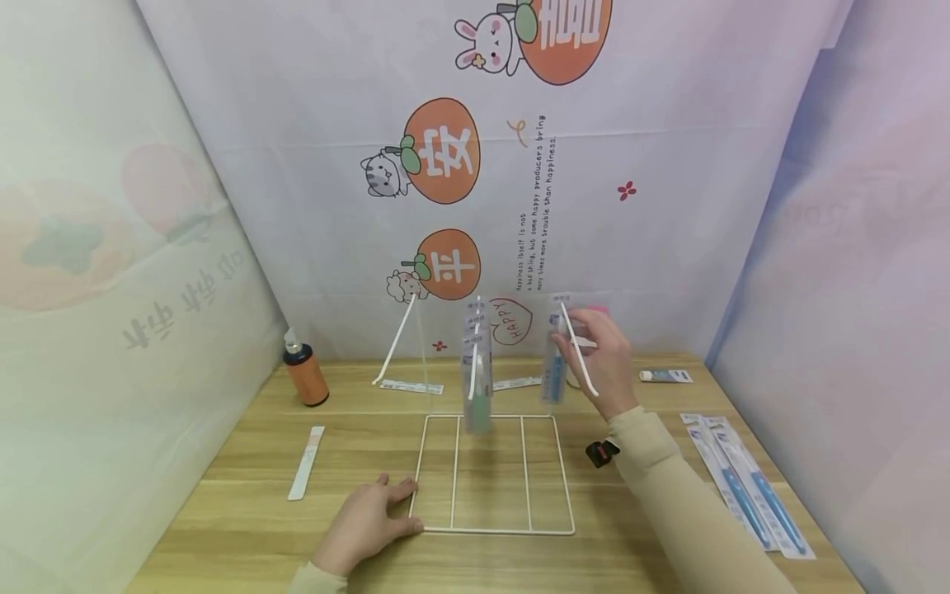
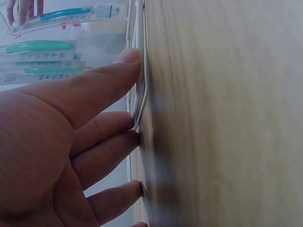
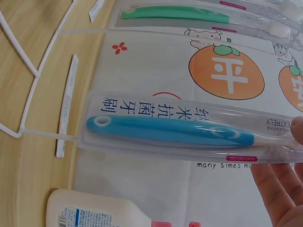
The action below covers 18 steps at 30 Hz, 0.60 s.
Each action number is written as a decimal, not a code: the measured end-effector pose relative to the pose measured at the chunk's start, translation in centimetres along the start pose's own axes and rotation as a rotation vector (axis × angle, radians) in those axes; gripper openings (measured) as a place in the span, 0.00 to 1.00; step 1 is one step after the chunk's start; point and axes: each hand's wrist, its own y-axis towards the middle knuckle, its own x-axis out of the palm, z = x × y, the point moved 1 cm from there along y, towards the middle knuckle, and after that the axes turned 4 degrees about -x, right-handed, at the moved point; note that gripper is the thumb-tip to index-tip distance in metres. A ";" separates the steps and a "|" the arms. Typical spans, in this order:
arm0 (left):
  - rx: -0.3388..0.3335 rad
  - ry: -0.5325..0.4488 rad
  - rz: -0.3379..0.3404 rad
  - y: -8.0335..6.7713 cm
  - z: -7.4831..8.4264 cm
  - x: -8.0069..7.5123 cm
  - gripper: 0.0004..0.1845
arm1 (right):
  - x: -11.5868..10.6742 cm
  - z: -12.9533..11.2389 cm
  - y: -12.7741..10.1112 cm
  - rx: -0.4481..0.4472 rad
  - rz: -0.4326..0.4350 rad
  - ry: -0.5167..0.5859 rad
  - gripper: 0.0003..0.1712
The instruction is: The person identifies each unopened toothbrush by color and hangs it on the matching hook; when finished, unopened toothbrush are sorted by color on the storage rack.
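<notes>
My right hand point(image 1: 604, 355) holds a packaged blue toothbrush point(image 3: 170, 130) near its upper end, thumb and fingers on the clear pack. The pack hangs upright beside the right prong point(image 1: 579, 351) of a white wire rack point(image 1: 527, 474); whether the prong passes through it, I cannot tell. On the middle prong hang several packaged green toothbrushes point(image 1: 478, 404). My left hand point(image 1: 367, 520) touches the front left corner of the rack's base, its thumb and fingers fairly straight against the wire and tabletop point(image 2: 227, 118). The left prong point(image 1: 393, 342) carries nothing.
Two packaged blue toothbrushes point(image 1: 742, 487) lie at the right, with a small tube point(image 1: 665, 376) behind them. An orange pump bottle point(image 1: 306, 375) stands at the back left. A white strip point(image 1: 304, 462) lies left; a pale pink-topped bottle point(image 3: 94, 210) stands behind the right hand.
</notes>
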 end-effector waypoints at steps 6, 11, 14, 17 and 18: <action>0.010 0.011 0.005 0.0 -0.1 0.1 0.37 | 0.1 0.1 -0.2 0.006 0.002 0.017 0.22; 0.013 0.017 0.014 0.0 -0.1 0.1 0.36 | 0.1 0.0 -0.1 0.006 0.002 0.010 0.22; 0.012 0.017 0.017 0.1 -0.1 0.0 0.36 | 0.0 0.0 -0.1 0.010 0.000 0.008 0.22; 0.009 0.017 0.015 0.1 -0.1 0.1 0.36 | -0.1 -0.1 -0.1 0.013 -0.002 0.009 0.23; 0.009 0.017 0.014 0.1 -0.1 0.1 0.36 | -0.1 -0.1 -0.1 0.012 -0.002 0.009 0.23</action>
